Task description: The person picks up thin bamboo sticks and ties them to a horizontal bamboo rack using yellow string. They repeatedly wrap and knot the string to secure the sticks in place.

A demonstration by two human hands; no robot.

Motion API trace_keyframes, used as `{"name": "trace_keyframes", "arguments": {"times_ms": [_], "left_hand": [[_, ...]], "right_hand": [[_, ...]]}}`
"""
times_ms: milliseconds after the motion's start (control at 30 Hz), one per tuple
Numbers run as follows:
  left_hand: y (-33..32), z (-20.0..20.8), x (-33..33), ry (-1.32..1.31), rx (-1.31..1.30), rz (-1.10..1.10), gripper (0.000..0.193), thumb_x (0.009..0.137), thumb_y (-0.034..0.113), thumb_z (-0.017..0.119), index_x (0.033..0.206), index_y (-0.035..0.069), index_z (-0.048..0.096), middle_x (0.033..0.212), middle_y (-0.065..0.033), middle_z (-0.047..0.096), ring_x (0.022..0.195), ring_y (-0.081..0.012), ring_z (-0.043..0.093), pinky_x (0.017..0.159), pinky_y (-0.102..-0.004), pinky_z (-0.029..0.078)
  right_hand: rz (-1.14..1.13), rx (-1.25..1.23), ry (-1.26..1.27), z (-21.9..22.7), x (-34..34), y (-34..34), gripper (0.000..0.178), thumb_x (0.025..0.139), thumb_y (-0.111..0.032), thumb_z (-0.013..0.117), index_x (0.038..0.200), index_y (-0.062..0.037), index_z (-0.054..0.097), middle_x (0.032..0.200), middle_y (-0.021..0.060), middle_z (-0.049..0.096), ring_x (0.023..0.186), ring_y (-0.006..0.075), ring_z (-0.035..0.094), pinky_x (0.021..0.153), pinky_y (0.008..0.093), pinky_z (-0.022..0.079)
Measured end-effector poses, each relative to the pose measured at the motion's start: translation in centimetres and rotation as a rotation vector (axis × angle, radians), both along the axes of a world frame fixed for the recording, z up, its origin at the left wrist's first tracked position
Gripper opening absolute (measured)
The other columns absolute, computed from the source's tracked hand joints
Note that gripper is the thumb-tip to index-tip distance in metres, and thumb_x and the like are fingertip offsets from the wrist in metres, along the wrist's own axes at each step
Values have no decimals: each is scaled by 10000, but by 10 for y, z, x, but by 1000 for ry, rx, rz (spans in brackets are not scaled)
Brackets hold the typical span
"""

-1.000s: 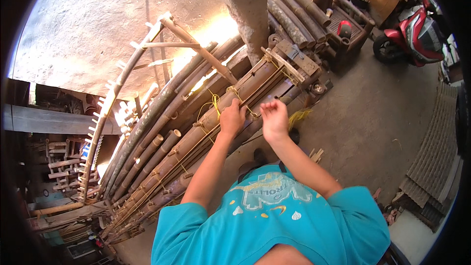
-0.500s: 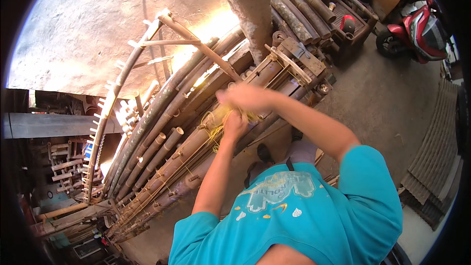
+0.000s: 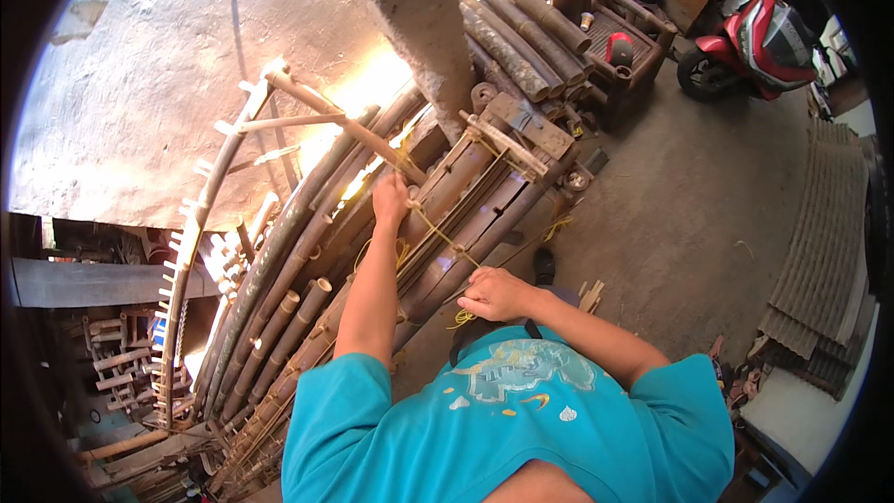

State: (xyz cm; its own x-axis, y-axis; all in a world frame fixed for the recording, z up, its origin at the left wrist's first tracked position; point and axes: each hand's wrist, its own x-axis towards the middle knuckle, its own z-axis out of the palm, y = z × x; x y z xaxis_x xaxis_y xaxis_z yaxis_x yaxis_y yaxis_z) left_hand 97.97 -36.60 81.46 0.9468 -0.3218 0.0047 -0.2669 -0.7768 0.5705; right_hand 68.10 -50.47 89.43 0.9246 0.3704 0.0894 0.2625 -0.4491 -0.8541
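Note:
A yellow cord (image 3: 434,229) stretches across two long bamboo poles lashed side by side, the near one a split-looking bamboo pole (image 3: 463,265). At the far side of these poles my left hand (image 3: 389,199) is closed at the cord's upper end. My right hand (image 3: 503,294) is a fist around the lower end, on the near side, close to my body. Loose yellow strands hang just below the right fist and beside my left forearm. Thin bamboo strips (image 3: 450,199) lie lengthwise between the two poles, under the cord.
A wooden block (image 3: 529,126) with a crossbar sits at the poles' far end. Cut bamboo (image 3: 521,37) is stacked behind it. A curved bamboo frame with pegs (image 3: 197,216) leans at the left. A red motorbike (image 3: 759,42) and corrugated sheets (image 3: 819,233) stand right.
My hands, close together over the poles before, are now apart. The left has moved left and farther away; the right has come down toward my body, with the cord taut between them.

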Motion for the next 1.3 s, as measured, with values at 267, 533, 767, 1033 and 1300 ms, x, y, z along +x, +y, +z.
{"name": "trace_keyframes", "arguments": {"times_ms": [267,533,767,1033,1300], "left_hand": [[-140,104,-106,13,52,-450,274,914,257,611,1048,30,689,994,-228,693,935,-393,671,805,-471,525],[-172,69,-148,-70,152,-196,192,917,242,605,1036,93,629,888,-174,702,844,-383,658,794,-469,387],[-178,42,-154,-114,-96,-78,190,929,235,594,1021,76,644,801,-190,680,810,-367,645,842,-450,377],[-180,81,-154,72,25,-90,276,1003,292,487,1013,102,687,812,-155,691,790,-355,641,875,-489,291],[-180,77,-134,172,-371,4,255,1010,267,527,995,78,698,882,-74,712,844,-190,652,867,-360,457]], "right_hand": [[-915,980,623,-103,-4,-129,309,925,-185,577,1200,-47,585,1063,76,636,1040,244,582,986,395,436],[-1316,1540,-200,2,32,-128,189,997,-200,430,889,-73,519,1002,80,595,974,196,544,974,353,410],[-381,-216,3,66,165,-118,479,977,-436,478,1033,-15,698,1018,215,646,1045,324,610,908,364,460],[121,109,208,77,200,-195,352,998,-358,495,1027,-80,709,976,159,674,964,272,616,835,377,477],[-90,70,26,-39,8,-182,439,988,-351,532,691,-35,594,680,207,587,662,426,572,645,497,451]]}}
